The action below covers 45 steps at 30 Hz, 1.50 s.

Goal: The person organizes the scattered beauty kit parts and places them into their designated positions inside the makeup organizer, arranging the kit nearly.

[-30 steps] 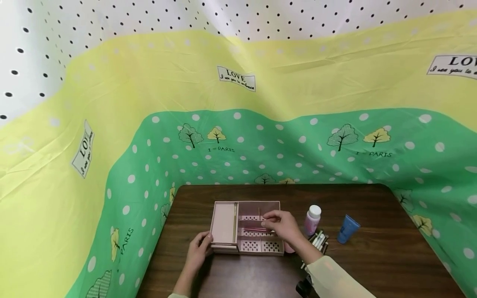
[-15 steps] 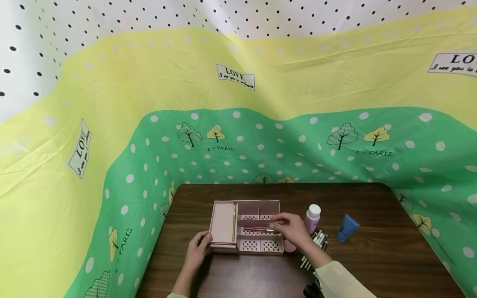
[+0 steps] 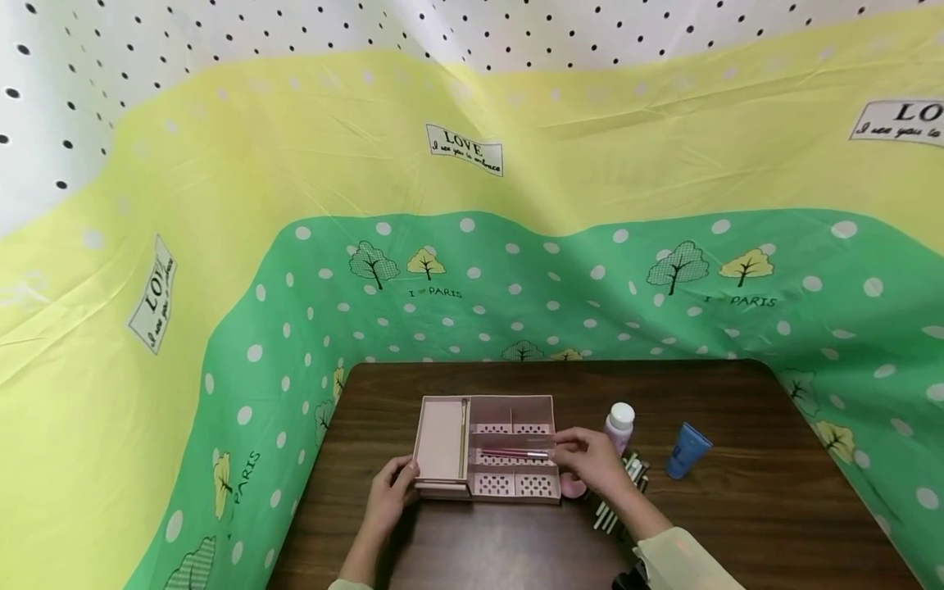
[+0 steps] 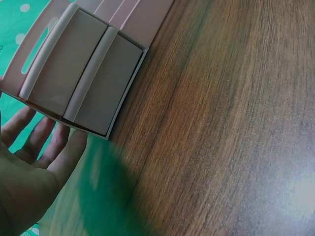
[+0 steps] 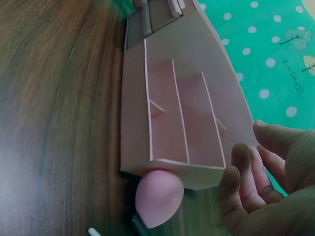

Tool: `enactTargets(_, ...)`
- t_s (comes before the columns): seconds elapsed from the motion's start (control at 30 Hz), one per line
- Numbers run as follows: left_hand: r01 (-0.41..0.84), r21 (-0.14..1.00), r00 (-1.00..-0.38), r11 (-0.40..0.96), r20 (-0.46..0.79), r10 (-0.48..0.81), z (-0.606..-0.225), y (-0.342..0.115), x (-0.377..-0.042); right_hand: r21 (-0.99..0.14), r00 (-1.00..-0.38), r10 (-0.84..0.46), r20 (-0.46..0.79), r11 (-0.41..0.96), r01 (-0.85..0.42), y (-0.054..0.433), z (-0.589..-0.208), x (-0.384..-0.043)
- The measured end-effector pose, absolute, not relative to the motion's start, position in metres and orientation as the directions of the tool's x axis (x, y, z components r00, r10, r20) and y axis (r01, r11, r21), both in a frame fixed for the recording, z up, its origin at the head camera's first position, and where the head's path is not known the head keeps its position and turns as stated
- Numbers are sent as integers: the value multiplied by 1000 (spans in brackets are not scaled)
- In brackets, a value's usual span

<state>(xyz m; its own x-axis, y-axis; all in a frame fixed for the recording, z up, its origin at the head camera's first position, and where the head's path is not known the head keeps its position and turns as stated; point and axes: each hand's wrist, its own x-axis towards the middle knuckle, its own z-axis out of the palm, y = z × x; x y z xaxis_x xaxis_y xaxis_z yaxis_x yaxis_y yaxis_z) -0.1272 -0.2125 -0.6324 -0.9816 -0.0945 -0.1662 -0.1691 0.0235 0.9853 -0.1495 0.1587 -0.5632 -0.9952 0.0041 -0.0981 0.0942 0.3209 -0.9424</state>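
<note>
A pink desktop organizer lies on the table, its compartments on the right, drawers facing me. My left hand touches its left side; in the left wrist view the fingertips rest against the side wall beside two drawers. My right hand hovers at the organizer's right edge with fingers loosely bent; the right wrist view shows nothing between them. Slim makeup brushes with magenta handles lie in the middle compartment. A thin gold-coloured brush lies along the slot by the left panel.
A pink egg-shaped sponge sits against the organizer's right end. Farther right stand a white-capped bottle and a blue tube. Several white and dark sticks lie partly under my right forearm. A black object shows beside the sleeve.
My right hand has drawn back to the right, from over the compartments to the organizer's right edge. The magenta brushes now show more fully. My left hand has stayed put.
</note>
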Motion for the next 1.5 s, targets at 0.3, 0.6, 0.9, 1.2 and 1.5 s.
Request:
enactTargets(0.3,-170,985,-981,27,-166,-100,-634,-213,-128,-936,-991,33,-130,326,133,170,-576,-144)
enactTargets(0.6,-162,986,-983,28,-159,-90,-631,-212,-126,-926,-984,57,-168,332,178,185,-588,-135)
enactTargets(0.9,-166,986,-983,19,-164,-88,-631,-212,-127,-922,-984,65,-165,344,177,201,-596,-130)
enactTargets(1.2,-159,987,-984,23,-157,-85,-629,-212,-126,-889,-987,96,-126,430,155,217,-603,-123)
enactTargets(1.5,-166,986,-982,24,-163,-90,-629,-212,-127,-881,-966,125,-227,396,258,235,-612,-113)
